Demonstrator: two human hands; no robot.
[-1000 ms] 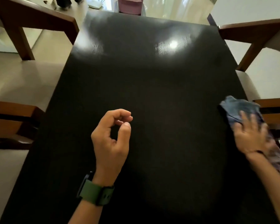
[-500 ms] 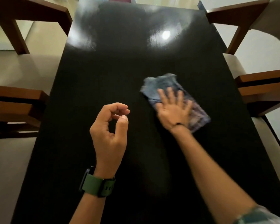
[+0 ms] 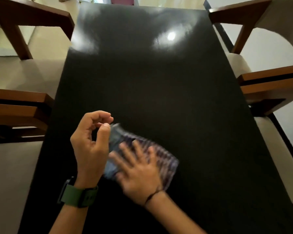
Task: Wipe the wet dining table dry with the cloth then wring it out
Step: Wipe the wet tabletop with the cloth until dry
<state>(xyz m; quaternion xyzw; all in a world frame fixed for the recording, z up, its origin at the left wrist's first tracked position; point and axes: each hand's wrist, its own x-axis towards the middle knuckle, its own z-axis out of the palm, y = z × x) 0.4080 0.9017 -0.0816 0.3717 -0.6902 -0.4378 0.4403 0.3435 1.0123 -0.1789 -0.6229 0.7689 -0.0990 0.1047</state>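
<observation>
Glossy dark table [image 3: 142, 81], soft checked cloth [image 3: 166, 159], smooth brown wooden chair arms [image 3: 269, 78].

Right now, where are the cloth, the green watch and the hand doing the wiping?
cloth [image 3: 166, 157], head view, on its checked right part.
green watch [image 3: 79, 196], head view, on the strap at the left wrist.
right hand [image 3: 139, 176], head view, on its back.
</observation>
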